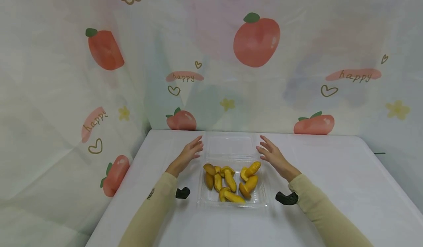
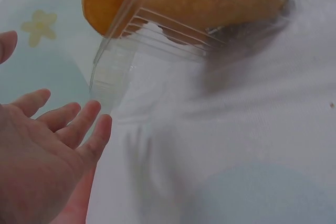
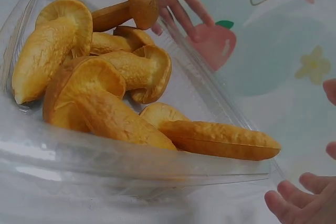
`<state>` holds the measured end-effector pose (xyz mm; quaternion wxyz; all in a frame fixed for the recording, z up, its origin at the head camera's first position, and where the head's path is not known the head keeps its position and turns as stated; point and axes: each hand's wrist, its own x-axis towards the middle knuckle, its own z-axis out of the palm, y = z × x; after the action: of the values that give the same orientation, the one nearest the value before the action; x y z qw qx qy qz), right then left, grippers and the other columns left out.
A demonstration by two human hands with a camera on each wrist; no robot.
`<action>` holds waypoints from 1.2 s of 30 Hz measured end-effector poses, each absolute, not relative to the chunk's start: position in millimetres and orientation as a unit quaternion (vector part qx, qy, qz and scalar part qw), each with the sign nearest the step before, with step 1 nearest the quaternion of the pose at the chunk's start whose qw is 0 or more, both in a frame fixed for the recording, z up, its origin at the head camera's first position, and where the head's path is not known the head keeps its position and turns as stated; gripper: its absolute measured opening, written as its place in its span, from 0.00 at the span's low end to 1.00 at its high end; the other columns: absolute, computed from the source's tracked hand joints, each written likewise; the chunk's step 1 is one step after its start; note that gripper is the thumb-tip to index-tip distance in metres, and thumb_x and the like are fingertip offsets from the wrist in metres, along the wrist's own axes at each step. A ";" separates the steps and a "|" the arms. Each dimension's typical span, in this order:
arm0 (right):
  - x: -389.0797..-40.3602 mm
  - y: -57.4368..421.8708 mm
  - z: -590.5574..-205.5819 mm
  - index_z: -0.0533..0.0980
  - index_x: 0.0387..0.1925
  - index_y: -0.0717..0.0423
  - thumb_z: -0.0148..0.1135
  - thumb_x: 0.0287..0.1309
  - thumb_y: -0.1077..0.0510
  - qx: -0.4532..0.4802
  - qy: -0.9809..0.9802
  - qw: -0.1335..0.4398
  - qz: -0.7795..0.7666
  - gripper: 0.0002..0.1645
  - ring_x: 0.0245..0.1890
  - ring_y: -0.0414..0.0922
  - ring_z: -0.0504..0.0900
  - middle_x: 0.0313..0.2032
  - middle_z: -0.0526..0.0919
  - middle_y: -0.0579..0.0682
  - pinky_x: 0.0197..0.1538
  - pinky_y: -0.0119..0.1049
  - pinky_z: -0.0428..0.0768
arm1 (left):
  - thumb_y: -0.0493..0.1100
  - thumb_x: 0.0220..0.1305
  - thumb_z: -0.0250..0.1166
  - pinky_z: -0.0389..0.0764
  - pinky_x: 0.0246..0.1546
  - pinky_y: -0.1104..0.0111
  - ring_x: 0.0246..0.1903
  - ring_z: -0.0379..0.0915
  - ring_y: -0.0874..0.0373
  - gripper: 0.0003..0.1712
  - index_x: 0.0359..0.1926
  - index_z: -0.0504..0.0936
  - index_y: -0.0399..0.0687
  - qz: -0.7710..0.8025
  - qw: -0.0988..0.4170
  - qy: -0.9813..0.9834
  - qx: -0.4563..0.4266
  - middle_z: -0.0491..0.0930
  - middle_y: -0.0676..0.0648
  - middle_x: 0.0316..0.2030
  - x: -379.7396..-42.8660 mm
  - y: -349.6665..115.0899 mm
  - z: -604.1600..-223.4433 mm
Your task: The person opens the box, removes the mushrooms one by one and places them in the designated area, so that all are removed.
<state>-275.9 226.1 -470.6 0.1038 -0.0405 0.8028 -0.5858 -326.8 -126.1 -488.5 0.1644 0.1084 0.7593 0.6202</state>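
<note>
Fruit-printed walls (image 1: 216, 37) border a white table (image 1: 333, 162) where left hand (image 1: 186, 156) and right hand (image 1: 277, 159), both released, flank boxed mushrooms (image 1: 230, 181).

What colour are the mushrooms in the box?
Golden yellow; the mushrooms show best in the right wrist view.

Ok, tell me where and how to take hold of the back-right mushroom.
Take the mushroom by its stem, probably from above right: the stem points toward the back right corner of the box, the cap nearer the middle.
</note>
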 end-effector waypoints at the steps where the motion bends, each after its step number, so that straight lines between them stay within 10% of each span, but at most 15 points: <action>1: -275.0 226.4 -470.1 0.38 0.81 0.53 0.49 0.77 0.47 -0.038 0.808 0.103 -0.579 0.46 0.77 0.68 0.55 0.79 0.43 0.71 0.74 0.62 0.63 | 0.52 0.79 0.49 0.62 0.73 0.43 0.74 0.59 0.37 0.37 0.81 0.49 0.48 0.620 0.164 0.760 0.107 0.54 0.35 0.78 -325.8 -127.7 -489.5; 36: -225.4 207.4 -449.0 0.49 0.80 0.54 0.53 0.75 0.53 -0.145 0.833 0.031 -0.533 0.40 0.74 0.70 0.59 0.77 0.55 0.69 0.68 0.70 0.66 | 0.45 0.78 0.53 0.65 0.71 0.42 0.74 0.58 0.34 0.37 0.81 0.51 0.47 0.558 0.136 0.798 0.184 0.52 0.37 0.79 -248.0 -155.9 -496.9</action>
<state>-225.4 207.4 -449.0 0.0315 -0.1451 0.8331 -0.5329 -248.0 -155.9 -496.9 0.1365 0.1835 0.7977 0.5581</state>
